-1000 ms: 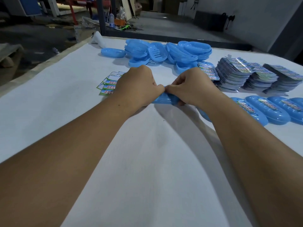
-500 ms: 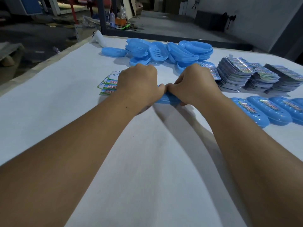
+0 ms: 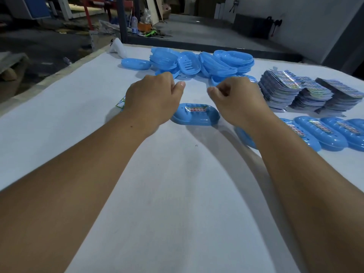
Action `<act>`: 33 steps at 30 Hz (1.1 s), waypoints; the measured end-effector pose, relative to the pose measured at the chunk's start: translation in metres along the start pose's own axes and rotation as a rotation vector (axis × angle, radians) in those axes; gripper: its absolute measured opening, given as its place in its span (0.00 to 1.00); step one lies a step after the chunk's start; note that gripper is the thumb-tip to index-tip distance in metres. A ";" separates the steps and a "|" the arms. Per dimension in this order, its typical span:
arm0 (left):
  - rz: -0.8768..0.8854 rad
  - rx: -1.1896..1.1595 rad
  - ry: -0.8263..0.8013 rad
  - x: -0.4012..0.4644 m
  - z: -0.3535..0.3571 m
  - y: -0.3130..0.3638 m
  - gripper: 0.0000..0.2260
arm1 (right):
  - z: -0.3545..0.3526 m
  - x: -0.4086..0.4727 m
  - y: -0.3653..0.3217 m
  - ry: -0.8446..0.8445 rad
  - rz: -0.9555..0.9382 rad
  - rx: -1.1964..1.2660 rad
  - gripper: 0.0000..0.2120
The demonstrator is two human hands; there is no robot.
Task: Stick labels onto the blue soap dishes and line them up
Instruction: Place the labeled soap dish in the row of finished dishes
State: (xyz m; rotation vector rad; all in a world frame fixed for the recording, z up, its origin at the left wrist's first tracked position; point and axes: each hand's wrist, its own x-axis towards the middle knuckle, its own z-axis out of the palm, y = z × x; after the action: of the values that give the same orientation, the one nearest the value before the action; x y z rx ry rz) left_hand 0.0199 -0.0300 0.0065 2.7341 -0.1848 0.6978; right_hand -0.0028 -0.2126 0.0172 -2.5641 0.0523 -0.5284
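Two hands hang just above the white bench (image 3: 177,194), one on each side of a blue soap dish (image 3: 195,115). This dish lies flat on the bench, upside down I think, with a shiny label (image 3: 196,109) stuck on its top. The left hand (image 3: 151,97) is just left of the dish and the right hand (image 3: 238,99) is just right of it. Both have their fingers curled in, thumbs pointing at each other, and each grip holds nothing. Neither hand touches the dish. My guess is the label is pressed on and the dish is ready to join the line.

Right of the dish sits a row of labelled dishes (image 3: 323,134), side by side and touching. They look put there so the done ones stay neat. The right arm hides the near end of that row, and the picture edge cuts off the far end.

Left of the dish, some loose labels (image 3: 121,101) peek out from behind the left hand. Most of them are hidden.

Farther back and right of the dish are tall stacks of labels (image 3: 303,93), close by for easy reaching. Behind the dish lies a heap of plain blue dishes (image 3: 197,63) waiting for labels. A white thing (image 3: 118,48) sits at the far bench edge, and I cannot tell what it is. The room past the bench is dark and messy.
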 end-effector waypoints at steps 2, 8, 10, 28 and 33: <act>0.000 -0.021 0.015 0.000 -0.001 -0.002 0.19 | 0.002 -0.006 -0.005 -0.135 -0.084 0.023 0.16; 0.016 -0.066 0.008 -0.001 0.002 -0.001 0.19 | 0.011 -0.018 -0.017 -0.322 -0.291 -0.106 0.31; 0.014 -0.063 0.003 -0.001 0.003 -0.001 0.19 | 0.008 -0.018 -0.018 -0.308 -0.272 -0.196 0.30; 0.024 -0.027 -0.062 -0.002 0.008 -0.004 0.18 | -0.020 -0.019 0.003 -0.311 0.008 -0.449 0.26; 0.029 -0.034 -0.070 -0.002 0.008 -0.005 0.18 | -0.030 -0.018 0.006 -0.307 0.063 -0.407 0.19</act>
State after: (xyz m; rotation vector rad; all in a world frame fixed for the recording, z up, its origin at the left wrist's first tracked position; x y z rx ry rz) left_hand 0.0227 -0.0281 -0.0025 2.7308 -0.2505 0.6011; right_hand -0.0307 -0.2301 0.0312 -2.9985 0.1454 -0.0988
